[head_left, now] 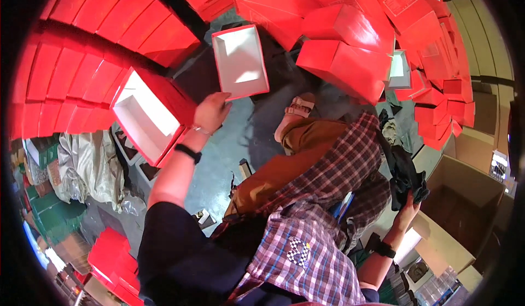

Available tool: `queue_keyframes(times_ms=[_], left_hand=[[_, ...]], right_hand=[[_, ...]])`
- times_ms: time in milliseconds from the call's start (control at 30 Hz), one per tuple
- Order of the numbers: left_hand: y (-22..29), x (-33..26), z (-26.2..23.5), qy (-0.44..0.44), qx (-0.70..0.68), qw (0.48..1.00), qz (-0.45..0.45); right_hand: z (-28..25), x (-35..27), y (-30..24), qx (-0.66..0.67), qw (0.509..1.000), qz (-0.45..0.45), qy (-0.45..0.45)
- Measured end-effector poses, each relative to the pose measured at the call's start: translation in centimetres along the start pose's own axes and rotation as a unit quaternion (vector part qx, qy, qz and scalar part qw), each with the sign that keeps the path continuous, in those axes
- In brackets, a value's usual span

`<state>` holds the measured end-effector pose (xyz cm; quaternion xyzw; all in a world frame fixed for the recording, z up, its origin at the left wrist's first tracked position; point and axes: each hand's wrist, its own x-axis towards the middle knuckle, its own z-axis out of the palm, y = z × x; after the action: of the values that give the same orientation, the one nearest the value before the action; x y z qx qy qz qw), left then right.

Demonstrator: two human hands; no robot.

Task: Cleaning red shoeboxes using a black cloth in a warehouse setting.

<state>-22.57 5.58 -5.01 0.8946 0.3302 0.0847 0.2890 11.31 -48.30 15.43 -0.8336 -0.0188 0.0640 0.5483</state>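
Note:
My left hand point(212, 112) reaches forward, its fingers curled at the near corner of an open red box point(217, 60) with a white inside. Another open red box point(174, 101), also white within, stands tilted just left of my left wrist. At the far right, my right hand point(407, 210) is closed on a bunched black cloth point(403, 172). The cloth hangs beside my checked apron, and its folds hide part of my fingers.
Stacked red boxes point(71, 71) line the left. A loose heap of red boxes point(350, 27) lies ahead and to the right. An open brown carton point(465, 196) stands beside my right hand. A crumpled silvery sheet point(90, 164) lies at the left. My sandalled foot point(299, 108) rests on the grey floor.

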Motion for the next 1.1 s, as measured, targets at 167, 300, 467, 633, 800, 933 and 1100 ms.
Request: queue_keyframes(times_ms=[167,300,467,633,800,933,1100], left_hand=[[-6.6,2.9,12.8,-0.001,0.148,0.989,0.012],[-6.8,4.9,15.3,-0.266,0.192,0.929,-0.175],[-2.0,6.5,11.7,-0.216,0.126,0.965,-0.083],[0.5,6.8,2.1,-0.043,-0.056,0.991,-0.113],[11.3,5.6,-6.2,0.094,-0.558,0.821,-0.078],[22.1,6.9,-7.0,-0.001,-0.669,0.742,0.029],[32.6,5.1,-4.2,-0.036,-0.518,0.85,0.084]], right_hand=[[-3.1,-2.5,-1.1,-0.039,0.997,0.054,0.037],[-6.6,-3.9,-1.5,-0.039,0.996,0.048,0.071],[-5.5,-4.8,-2.2,-0.026,0.986,0.069,0.15],[-1.8,-2.8,-0.4,-0.018,0.993,0.034,0.108],[2.0,-1.2,0.1,0.095,0.994,-0.038,0.03],[5.1,-2.4,-4.3,0.026,0.991,-0.133,-0.014],[12.8,-4.6,-11.6,-0.159,0.831,-0.531,-0.044]])
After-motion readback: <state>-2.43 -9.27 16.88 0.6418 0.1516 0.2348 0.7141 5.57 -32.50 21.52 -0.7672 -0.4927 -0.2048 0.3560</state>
